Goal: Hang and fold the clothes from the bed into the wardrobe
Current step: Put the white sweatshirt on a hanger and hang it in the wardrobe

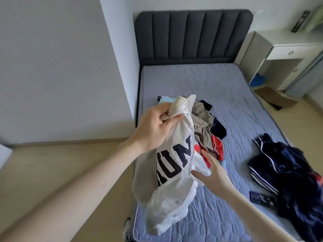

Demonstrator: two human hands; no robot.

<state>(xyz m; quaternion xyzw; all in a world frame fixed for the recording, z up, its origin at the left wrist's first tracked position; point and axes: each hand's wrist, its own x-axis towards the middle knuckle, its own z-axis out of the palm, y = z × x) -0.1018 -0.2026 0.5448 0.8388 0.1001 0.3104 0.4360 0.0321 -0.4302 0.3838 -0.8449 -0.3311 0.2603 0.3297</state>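
Note:
My left hand (pixel 153 126) grips the collar end of a white jacket (pixel 167 193) with dark letters, holding it up over the left side of the bed (pixel 218 88). The jacket hangs down with its ribbed hem and a snap button at the bottom. My right hand (pixel 213 173) is open, its straight fingers against the jacket's lower right fold. Behind the jacket lies a pile of clothes (pixel 206 123) in khaki, red, navy and light blue. A dark navy garment with white stripes (pixel 283 170) lies on the bed's right side.
A dark padded headboard (pixel 192 35) stands at the far end. A white bedside table (pixel 283 56) with a drawer is at the right, a cardboard box (pixel 274 98) on the floor below it. A dark phone-like object (pixel 262 199) lies on the bed. Pale floor lies left.

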